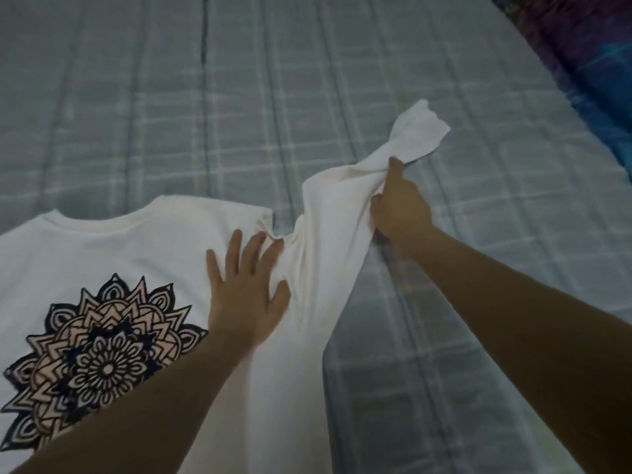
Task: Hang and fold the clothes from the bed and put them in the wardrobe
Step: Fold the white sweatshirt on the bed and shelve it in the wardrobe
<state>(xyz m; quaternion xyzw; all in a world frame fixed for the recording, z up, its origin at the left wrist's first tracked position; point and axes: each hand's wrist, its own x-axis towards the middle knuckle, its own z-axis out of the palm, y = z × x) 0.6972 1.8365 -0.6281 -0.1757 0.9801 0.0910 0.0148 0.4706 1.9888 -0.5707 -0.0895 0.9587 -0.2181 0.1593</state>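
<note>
**Folding a white T-shirt on the bed: two hands at the sleeve**

Lying flat on the grey-blue checked bedspread (pixel 342 80), a white cotton T-shirt with a round neckline (pixel 143 248) occupies the lower left of the head view, well apart from the dark purple-and-blue patterned fabric (pixel 588 59) at the upper right edge.

Item 1. Black-and-pale-pink mandala print (pixel 102 357): on the upward-facing side of the shirt, lower left, partly crossed by the left forearm.

Item 2. Left hand (pixel 246 292): palm down, fingers spread and fully open, pressing flat on the shirt body just beside the print, near the shoulder seam. It grasps nothing; it only rests on the cloth.

Item 3. Right hand (pixel 398 206): closed around a bunched fold of the shirt at the sleeve, thumb on the near side, fingers wrapped into the fabric. The gathered cloth is lifted off the bedspread.

Item 4. White short sleeve (pixel 419 131): sticks up and away beyond the right hand, its open cuff end raised above the bed, creased and twisted.

Item 5. Shirt side panel between the two hands: pulled taut in diagonal folds running from the left fingertips up to the right hand's hold.
</note>
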